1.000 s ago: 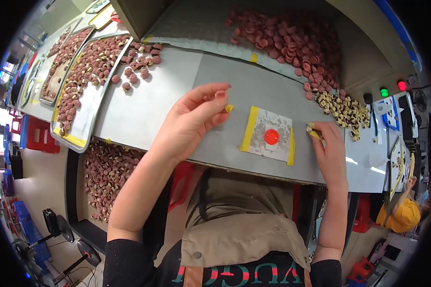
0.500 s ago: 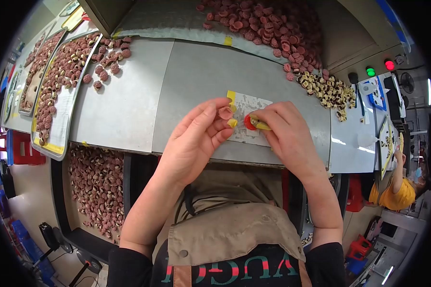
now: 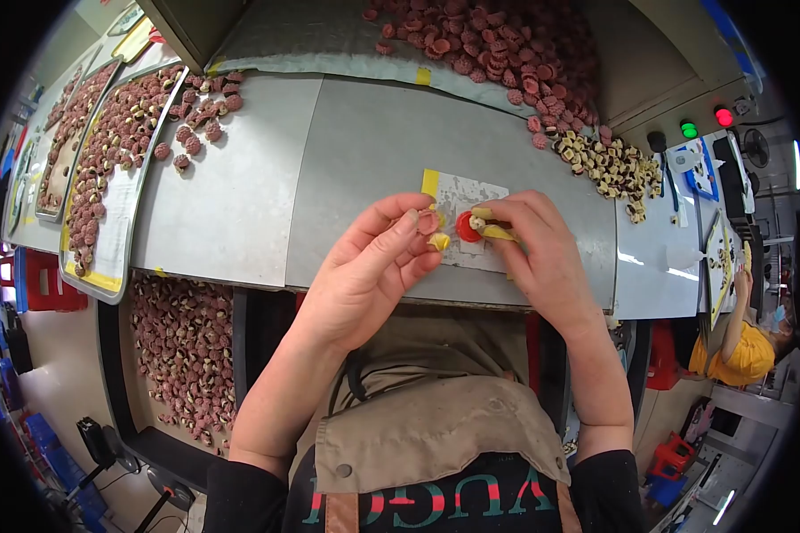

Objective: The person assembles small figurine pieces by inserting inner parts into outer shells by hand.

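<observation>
While the curled left hand [image 3: 364, 271] pinches a hollow pink shell [image 3: 428, 223], the right hand [image 3: 542, 253] grips a pale chunk [image 3: 478, 223].

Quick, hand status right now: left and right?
Left hand: holding a pink cup-shaped shell in its fingers.
Right hand: pinching a small pale piece.
</observation>
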A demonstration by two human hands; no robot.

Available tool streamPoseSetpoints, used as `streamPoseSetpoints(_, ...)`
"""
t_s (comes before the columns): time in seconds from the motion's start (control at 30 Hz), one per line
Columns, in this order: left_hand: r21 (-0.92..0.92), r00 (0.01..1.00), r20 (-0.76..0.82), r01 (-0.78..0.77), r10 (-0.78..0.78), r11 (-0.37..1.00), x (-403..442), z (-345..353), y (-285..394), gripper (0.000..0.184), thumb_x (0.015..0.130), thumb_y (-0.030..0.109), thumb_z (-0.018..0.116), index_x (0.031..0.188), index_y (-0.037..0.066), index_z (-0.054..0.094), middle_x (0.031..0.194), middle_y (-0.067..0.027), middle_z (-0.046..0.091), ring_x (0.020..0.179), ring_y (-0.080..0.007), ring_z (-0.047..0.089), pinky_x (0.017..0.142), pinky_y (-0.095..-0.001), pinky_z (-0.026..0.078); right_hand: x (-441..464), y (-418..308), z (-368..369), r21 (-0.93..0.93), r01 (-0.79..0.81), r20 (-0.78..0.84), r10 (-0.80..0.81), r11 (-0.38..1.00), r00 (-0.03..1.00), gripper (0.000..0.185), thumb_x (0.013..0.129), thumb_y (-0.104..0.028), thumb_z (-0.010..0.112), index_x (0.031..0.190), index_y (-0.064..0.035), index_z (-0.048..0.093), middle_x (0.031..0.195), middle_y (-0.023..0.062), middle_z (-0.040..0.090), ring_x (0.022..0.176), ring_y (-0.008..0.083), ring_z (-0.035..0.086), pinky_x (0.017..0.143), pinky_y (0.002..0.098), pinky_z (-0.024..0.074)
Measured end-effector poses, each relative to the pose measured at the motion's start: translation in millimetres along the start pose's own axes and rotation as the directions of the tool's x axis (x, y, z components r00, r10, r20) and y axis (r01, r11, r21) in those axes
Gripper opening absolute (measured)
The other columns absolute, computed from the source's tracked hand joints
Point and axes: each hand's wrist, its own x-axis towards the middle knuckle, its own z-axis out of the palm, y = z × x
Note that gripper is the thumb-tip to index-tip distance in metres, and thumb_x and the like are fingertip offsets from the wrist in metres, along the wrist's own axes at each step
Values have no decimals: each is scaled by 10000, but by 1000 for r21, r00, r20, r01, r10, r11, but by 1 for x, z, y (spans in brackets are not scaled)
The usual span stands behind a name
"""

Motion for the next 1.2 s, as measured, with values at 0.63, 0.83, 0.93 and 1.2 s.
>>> streamPoseSetpoints(0.63,-36,1000,-3,10,-10,999,-1,-1,-1,342,1003,135,529,1326,31,483,1145,-53,619,1023,-124,593,913,-281,510,-10,3,0,133,-89,-39,95,987,995,236,824,0,642,1058,-12,612,985,120,592,915,300,576,786,366,474)
streamPoseSetpoints(0.83,31,999,-35,-21,22,999,-2,3,-2,345,995,129,544,1320,26,495,1143,-42,620,1018,-115,591,900,-269,506,-12,5,2,126,-82,-41,88,989,995,240,830,-9,642,1068,-12,613,992,122,590,918,297,577,789,361,476)
streamPoseSetpoints(0.93,158,996,-75,-38,51,987,-2,12,-3,357,989,129,558,1324,22,499,1148,-36,615,1017,-108,590,900,-267,505,-12,5,1,132,-88,-41,95,987,995,242,832,-14,642,1072,-12,613,996,122,589,921,298,576,792,362,475)
streamPoseSetpoints(1.2,146,996,-54,-63,72,987,-1,11,-5,374,978,128,581,1328,16,515,1152,-37,615,1016,-97,588,867,-247,504,-12,6,1,132,-80,-34,86,988,996,244,833,-15,638,1076,-10,613,1006,121,591,927,299,573,796,366,473)
